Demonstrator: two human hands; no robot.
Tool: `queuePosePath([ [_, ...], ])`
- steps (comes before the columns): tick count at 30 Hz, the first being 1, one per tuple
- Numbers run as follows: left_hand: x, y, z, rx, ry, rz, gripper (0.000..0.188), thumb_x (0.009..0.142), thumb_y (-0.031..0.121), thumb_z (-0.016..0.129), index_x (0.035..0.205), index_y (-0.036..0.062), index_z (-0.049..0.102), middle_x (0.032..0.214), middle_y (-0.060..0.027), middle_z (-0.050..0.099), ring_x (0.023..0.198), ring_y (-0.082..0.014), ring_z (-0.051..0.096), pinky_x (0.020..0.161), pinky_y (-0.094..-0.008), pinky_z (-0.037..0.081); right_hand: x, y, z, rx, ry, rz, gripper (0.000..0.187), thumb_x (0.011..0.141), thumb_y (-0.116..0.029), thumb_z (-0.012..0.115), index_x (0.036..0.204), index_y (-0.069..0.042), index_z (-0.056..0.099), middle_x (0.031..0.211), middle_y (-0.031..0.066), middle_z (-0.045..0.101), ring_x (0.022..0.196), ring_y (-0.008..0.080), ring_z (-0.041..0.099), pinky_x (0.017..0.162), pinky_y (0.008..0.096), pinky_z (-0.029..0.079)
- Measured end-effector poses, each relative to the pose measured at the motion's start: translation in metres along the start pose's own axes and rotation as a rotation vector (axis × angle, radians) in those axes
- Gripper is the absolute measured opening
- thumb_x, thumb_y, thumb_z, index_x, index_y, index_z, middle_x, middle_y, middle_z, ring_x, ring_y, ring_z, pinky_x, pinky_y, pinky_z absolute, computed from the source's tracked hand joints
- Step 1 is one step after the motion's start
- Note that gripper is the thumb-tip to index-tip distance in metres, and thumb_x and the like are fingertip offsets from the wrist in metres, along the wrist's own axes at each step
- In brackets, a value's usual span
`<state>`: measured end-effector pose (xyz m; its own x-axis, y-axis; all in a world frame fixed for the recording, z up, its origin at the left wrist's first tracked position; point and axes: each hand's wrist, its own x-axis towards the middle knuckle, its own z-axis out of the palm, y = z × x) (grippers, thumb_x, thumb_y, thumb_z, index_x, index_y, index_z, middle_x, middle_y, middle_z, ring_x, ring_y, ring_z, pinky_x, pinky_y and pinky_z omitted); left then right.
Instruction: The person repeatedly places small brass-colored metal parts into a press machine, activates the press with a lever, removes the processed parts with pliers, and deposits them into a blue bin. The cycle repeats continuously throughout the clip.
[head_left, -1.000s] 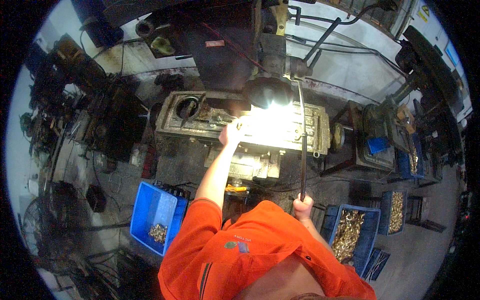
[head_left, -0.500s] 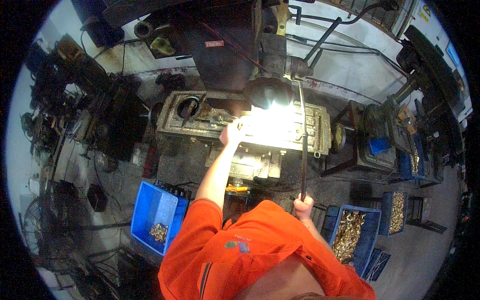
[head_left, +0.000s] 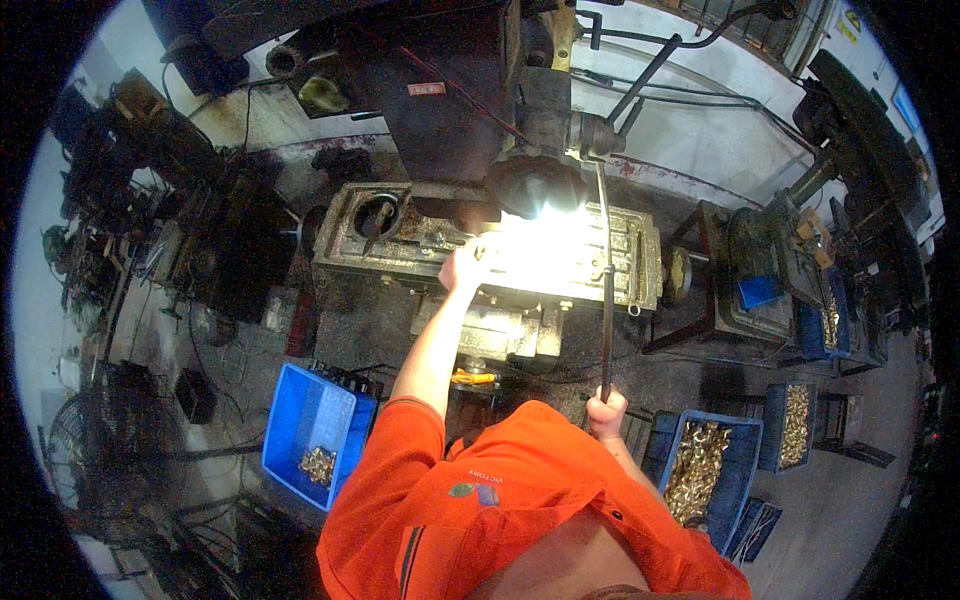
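My right hand (head_left: pixel 606 412) is wrapped round the lower end of a long dark lever (head_left: pixel 608 330), which runs up to the head of a drilling or milling machine (head_left: pixel 540 130). My left hand (head_left: pixel 463 268) reaches to the front edge of the machine's worktable (head_left: pixel 345 245), its fingers closed at the edge of a bright lamp glare. What those fingers hold, if anything, is washed out by the light. Just above the glare sits the round dark underside of the machine head (head_left: pixel 535 185).
A blue bin (head_left: pixel 285 430) with a few brass-coloured parts stands at my left. To my right, another blue bin (head_left: pixel 745 460) holds many such parts, with a smaller bin (head_left: pixel 775 455) beside it. A fan (head_left: pixel 105 440) stands far left; a second machine (head_left: pixel 755 240) is at right.
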<state>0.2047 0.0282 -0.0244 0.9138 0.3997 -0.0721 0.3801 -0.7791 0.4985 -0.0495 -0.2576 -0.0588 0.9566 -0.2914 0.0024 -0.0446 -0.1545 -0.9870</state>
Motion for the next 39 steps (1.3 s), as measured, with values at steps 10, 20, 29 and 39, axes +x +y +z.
queuePosePath([
  [10, -0.006, 0.009, -0.011, 0.009, -0.034, -0.026, 0.053, 0.065, 0.058, 0.064, 0.078, 0.0068, 0.066, 0.081, -0.013, 0.066, 0.078, -0.0282, 0.064, 0.067, -0.0398, 0.05, 0.002, 0.002, 0.0, -0.053, 0.005, -0.038, 0.02, 0.062, -0.006, 0.05, 0.052, -0.01, 0.032, 0.053, -0.0065, 0.033, 0.048, 0.0053, 0.029, 0.042, 0.0254, 0.022],
  [20, -0.006, 0.007, -0.015, 0.031, -0.068, -0.025, 0.052, 0.065, 0.057, 0.064, 0.082, 0.0077, 0.066, 0.084, -0.0143, 0.065, 0.082, -0.0289, 0.063, 0.069, -0.0401, 0.05, 0.004, 0.017, -0.003, -0.127, -0.036, -0.189, 0.019, 0.064, -0.008, 0.048, 0.053, -0.011, 0.033, 0.053, -0.007, 0.033, 0.048, 0.005, 0.029, 0.042, 0.0254, 0.022],
  [29, -0.006, 0.007, -0.013, 0.006, -0.063, -0.024, 0.05, 0.065, 0.055, 0.065, 0.08, 0.007, 0.066, 0.082, -0.014, 0.065, 0.081, -0.0289, 0.063, 0.067, -0.04, 0.05, 0.004, 0.024, -0.002, -0.125, -0.021, -0.078, 0.022, 0.066, -0.007, 0.048, 0.052, -0.012, 0.032, 0.052, -0.0079, 0.031, 0.048, 0.004, 0.028, 0.041, 0.0246, 0.021],
  [39, -0.006, 0.007, -0.01, -0.015, -0.025, -0.015, 0.05, 0.064, 0.053, 0.066, 0.079, 0.0062, 0.065, 0.08, -0.0136, 0.065, 0.078, -0.0289, 0.063, 0.066, -0.0397, 0.05, 0.004, 0.016, -0.004, -0.127, -0.055, -0.032, 0.019, 0.062, -0.009, 0.05, 0.053, -0.006, 0.034, 0.05, 0.0029, 0.033, 0.043, 0.0131, 0.034, 0.041, 0.0312, 0.027],
])
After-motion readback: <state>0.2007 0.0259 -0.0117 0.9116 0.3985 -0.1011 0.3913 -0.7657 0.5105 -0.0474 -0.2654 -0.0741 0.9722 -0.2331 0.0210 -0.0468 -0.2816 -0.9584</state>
